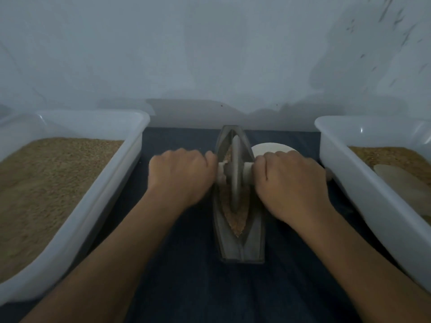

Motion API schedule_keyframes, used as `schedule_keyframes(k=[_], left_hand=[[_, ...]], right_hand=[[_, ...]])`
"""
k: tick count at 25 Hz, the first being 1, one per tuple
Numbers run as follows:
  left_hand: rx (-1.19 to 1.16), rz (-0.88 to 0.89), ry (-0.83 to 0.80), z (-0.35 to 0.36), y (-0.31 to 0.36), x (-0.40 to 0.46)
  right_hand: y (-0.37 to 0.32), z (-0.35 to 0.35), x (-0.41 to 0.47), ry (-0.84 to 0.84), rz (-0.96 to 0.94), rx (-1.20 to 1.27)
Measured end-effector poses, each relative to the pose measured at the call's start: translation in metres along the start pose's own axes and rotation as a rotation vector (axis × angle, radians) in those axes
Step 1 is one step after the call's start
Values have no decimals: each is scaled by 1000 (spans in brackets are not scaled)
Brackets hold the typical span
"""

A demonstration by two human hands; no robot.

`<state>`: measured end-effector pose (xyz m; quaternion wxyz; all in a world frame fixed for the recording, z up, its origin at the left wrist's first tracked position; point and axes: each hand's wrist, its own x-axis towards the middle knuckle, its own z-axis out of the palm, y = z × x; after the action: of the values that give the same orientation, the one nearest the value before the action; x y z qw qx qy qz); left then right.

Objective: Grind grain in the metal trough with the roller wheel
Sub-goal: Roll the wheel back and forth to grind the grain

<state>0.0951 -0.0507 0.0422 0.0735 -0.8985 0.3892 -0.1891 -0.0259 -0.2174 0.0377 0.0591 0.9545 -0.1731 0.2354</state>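
Both hands (235, 180) around roller handle (247, 170)

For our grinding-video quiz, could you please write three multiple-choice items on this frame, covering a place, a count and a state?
1. Where does the metal trough lie?
A. between two tubs
B. inside a tub
C. on a shelf

2. How many white tubs hold grain?
A. one
B. two
C. four

3. What are the hands doing?
A. resting flat
B. scooping grain
C. gripping the wheel's axle

Answers: 1 A, the left tub and right tub flank it. 2 B, both tubs hold grain. 3 C, the left hand and right hand grip either side of the roller wheel.
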Motion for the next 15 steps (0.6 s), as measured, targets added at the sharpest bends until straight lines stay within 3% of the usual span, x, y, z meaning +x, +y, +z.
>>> schedule_keyframes(k=[3,6,8,11,15], left_hand=[[53,51,25,-9,-1,-46],[-16,41,-1,-5,-3,-34],[-104,-37,-76,7,-6,0],[-301,-295,-252,18,-11,62],[-402,-386,-190,19,-20,123]], right_hand=[[-11,-19,-29,102,-20,19],[-10,-19,-27,85,-5,-8],[-6,-7,-3,64,12,-30],[8,19,51,-38,-42,-49],[20,34,110,-89,2,1]])
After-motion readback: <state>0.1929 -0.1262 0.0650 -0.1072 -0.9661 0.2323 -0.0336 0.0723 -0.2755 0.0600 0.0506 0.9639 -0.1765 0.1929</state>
